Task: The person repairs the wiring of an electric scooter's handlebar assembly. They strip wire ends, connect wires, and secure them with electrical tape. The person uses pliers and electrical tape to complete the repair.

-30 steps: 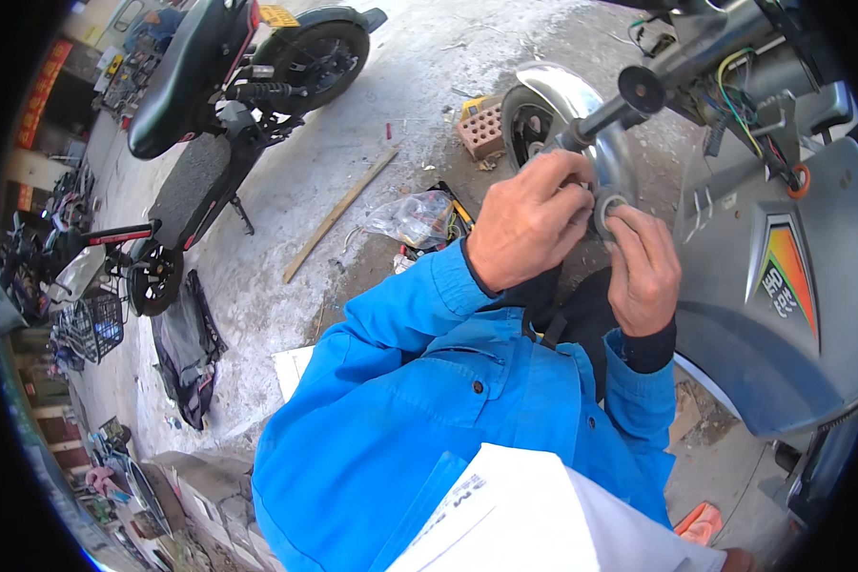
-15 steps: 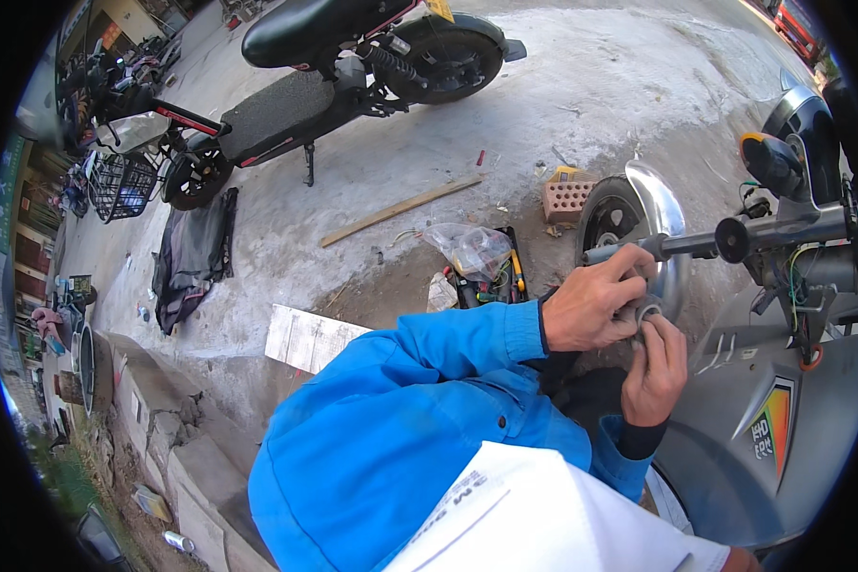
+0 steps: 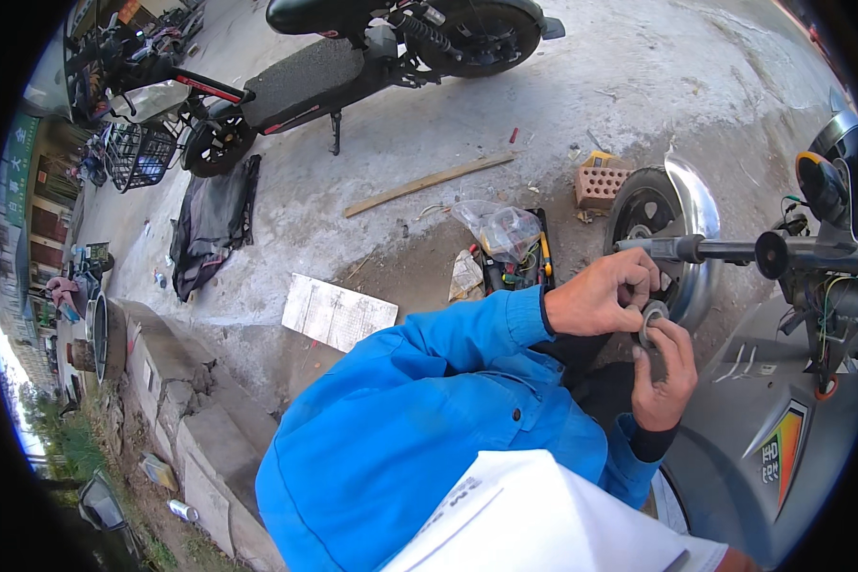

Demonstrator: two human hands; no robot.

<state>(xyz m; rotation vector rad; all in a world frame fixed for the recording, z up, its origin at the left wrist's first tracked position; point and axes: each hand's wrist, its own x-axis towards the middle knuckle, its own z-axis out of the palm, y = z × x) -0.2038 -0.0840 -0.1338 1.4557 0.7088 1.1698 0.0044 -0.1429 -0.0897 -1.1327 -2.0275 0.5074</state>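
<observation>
A small grey metal ring (image 3: pixel 652 322) with a round opening is held between my two hands, beside the front wheel of a grey three-wheeler or motorcycle. My left hand (image 3: pixel 602 297) pinches it from the left, thumb and forefinger together. From below, the fingers and thumb of my right hand (image 3: pixel 665 377) are closed on its lower edge. Just beyond my hands are the fork tube (image 3: pixel 725 248), the chrome mudguard (image 3: pixel 701 200) and the black front wheel (image 3: pixel 643 205). At the right lies the grey body panel (image 3: pixel 734 419) with a coloured sticker.
A tool tray (image 3: pixel 545 253) and a clear plastic bag (image 3: pixel 500 229) lie beyond my left arm, near a perforated brick (image 3: pixel 601 186). A wooden strip (image 3: pixel 429 184), a white board (image 3: pixel 338 313) and a dark cloth (image 3: pixel 214 224) lie on the ground. An electric scooter (image 3: pixel 305 81) stands beyond.
The view has shifted, so the surroundings sit further left or right of before. My fingers have turned the ring, whose round face now shows more plainly between both hands.
</observation>
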